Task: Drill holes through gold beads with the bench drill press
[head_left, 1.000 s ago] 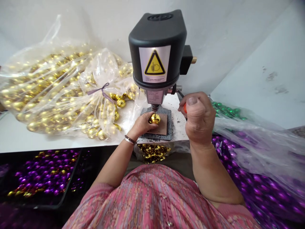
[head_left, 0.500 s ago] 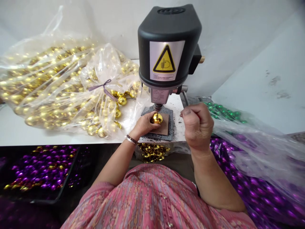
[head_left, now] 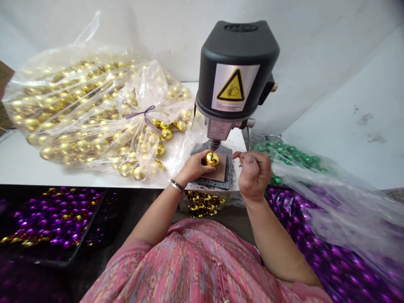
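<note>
My left hand (head_left: 197, 166) is closed around a shiny gold ball ornament (head_left: 212, 159), thumb and fingers on its left side. The ball rests on a brown board (head_left: 218, 171) on the base of a black drill press (head_left: 236, 75). Directly over the ball is the drill chuck (head_left: 215, 144), its thin bit reaching the ball's top. My right hand (head_left: 255, 172) is curled at the lower end of the press's metal lever (head_left: 248, 136), index finger partly stretched out. The hand hides the lever's end.
A tied clear bag (head_left: 82, 113) of gold balls lies on the white table (head_left: 94, 179) at left. Green balls (head_left: 287, 153) and purple balls (head_left: 318, 235) in plastic are at right. Below are gold balls (head_left: 205, 204) and a black bin (head_left: 75, 259) holding purple and gold ones.
The camera view has shifted slightly, so the press appears further right and lower. My right hand has come closer to the press base. My left hand still holds the gold ball under the chuck.
</note>
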{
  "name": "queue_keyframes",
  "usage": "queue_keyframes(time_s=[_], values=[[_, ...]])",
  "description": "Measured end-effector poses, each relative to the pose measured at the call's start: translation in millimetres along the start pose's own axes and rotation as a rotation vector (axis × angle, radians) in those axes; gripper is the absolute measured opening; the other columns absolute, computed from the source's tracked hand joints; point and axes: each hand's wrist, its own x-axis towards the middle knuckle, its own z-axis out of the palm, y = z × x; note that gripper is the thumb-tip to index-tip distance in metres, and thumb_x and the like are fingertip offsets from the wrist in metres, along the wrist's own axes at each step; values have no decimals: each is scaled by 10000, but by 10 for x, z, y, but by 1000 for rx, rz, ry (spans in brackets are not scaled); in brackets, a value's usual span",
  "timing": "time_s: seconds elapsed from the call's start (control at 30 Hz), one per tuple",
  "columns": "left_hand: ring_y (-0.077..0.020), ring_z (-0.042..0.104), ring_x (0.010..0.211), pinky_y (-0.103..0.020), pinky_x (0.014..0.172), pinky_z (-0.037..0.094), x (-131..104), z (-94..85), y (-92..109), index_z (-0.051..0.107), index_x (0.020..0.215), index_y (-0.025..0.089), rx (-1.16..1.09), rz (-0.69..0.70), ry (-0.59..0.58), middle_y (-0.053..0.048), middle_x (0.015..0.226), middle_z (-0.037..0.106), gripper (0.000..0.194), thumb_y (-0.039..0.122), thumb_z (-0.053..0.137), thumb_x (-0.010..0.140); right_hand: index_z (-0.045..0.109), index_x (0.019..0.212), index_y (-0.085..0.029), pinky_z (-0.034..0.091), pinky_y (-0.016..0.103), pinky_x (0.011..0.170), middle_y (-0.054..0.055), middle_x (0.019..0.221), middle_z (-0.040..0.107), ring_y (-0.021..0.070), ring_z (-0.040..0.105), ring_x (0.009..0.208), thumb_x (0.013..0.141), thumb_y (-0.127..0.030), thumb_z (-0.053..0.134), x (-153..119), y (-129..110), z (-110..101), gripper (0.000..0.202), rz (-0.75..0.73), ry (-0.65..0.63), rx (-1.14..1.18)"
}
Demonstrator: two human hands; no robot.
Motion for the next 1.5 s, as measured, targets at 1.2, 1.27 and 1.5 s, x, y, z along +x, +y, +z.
queue_keyframes(time_s=[1.2,1.27,1.5], values=[[-353,665,1049,-415,845,506,-122,-1154,-511,599,1331,143,944,-466,128,-215,1182,683,486,182,518,853,562,695,-176,360,287,581,-15,597,496,88,526,593,882,-578,507,647,-492,0,447,260,72,59],[-332,655,1061,-389,868,497,-140,-1126,-523,586,1354,169,868,-377,113,-177,1154,701,547,220,607,809,556,688,-175,362,288,587,-15,599,495,88,526,595,878,-587,509,643,-498,7,455,259,86,68],[-185,640,933,-280,784,530,-287,-872,-277,623,1265,185,-111,-10,90,-73,1084,705,510,451,635,830,554,705,-175,366,269,580,-22,602,469,82,514,611,906,-557,487,611,-469,4,437,238,67,72]])
